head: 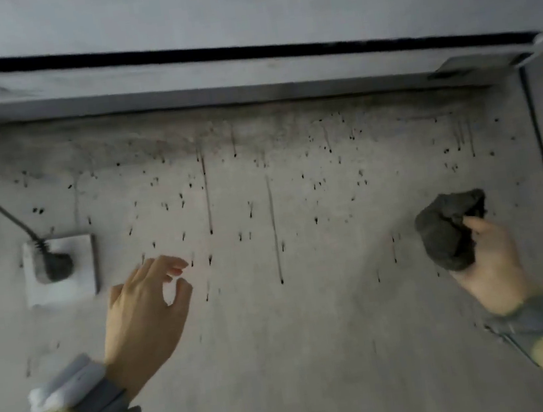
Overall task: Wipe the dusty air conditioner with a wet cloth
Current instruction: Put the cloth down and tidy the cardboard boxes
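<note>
Head: R hand grips cloth, L hand loose.

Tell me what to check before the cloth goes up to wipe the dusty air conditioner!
1. Cloth in hand: ok. The right hand grips the dark cloth.
2. Cloth wet: cannot tell.
3. Cloth touching the air conditioner: not ok; it is below, in front of the wall.
4. Left hand free: ok, open, holding nothing.
5. Plug in the socket: not ok for wet wiping; it looks plugged in.
6. Wall clean: not ok, dark drips run down it.
</note>
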